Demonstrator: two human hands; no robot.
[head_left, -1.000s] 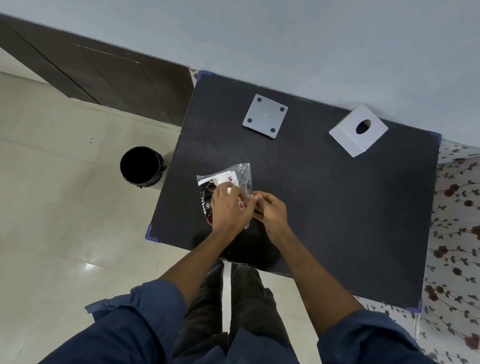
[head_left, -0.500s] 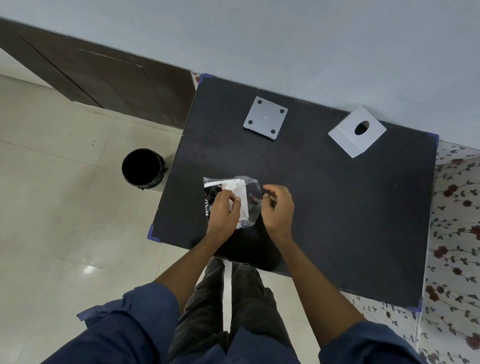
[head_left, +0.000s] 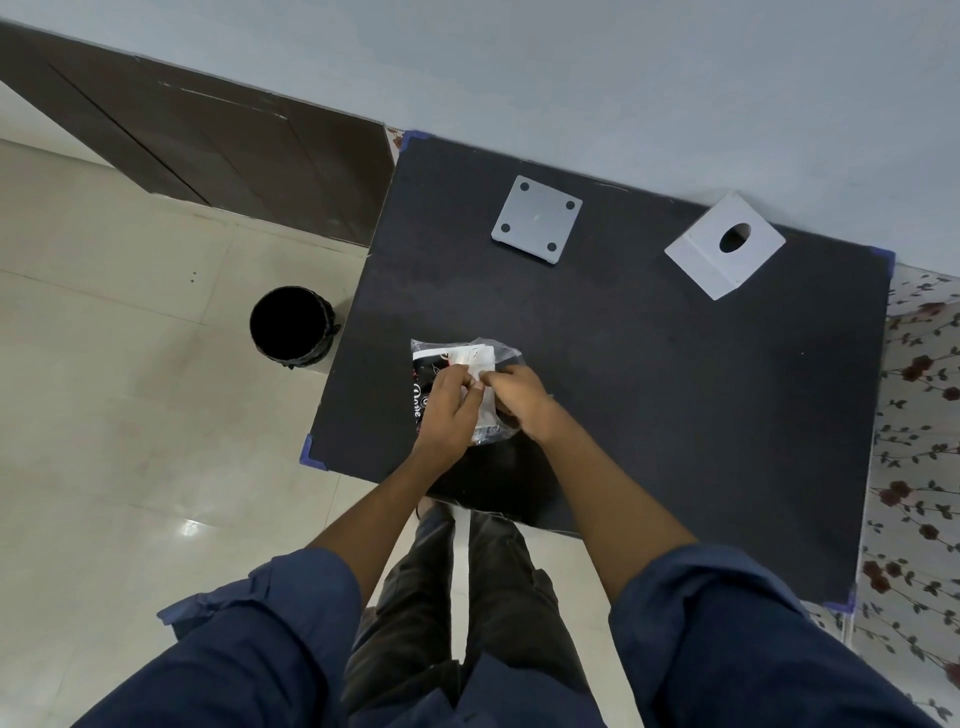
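A clear plastic bag (head_left: 457, 358) with a white label and black printed contents lies near the front left of the black table (head_left: 649, 395). My left hand (head_left: 447, 410) covers the bag's left part and pinches it near the white label. My right hand (head_left: 519, 397) pinches the bag from the right, its fingertips meeting those of the left hand. Most of the bag's lower half is hidden under my hands.
A grey square plate (head_left: 536, 219) with a hole in each corner lies at the back of the table. A white block (head_left: 724, 245) with one round hole sits at the back right. A black bin (head_left: 291, 327) stands on the tiled floor left of the table.
My right hand, apart from the left half a second ago, has come back in, so that the fingertips meet on the bag. The bag has shifted slightly under my hands.
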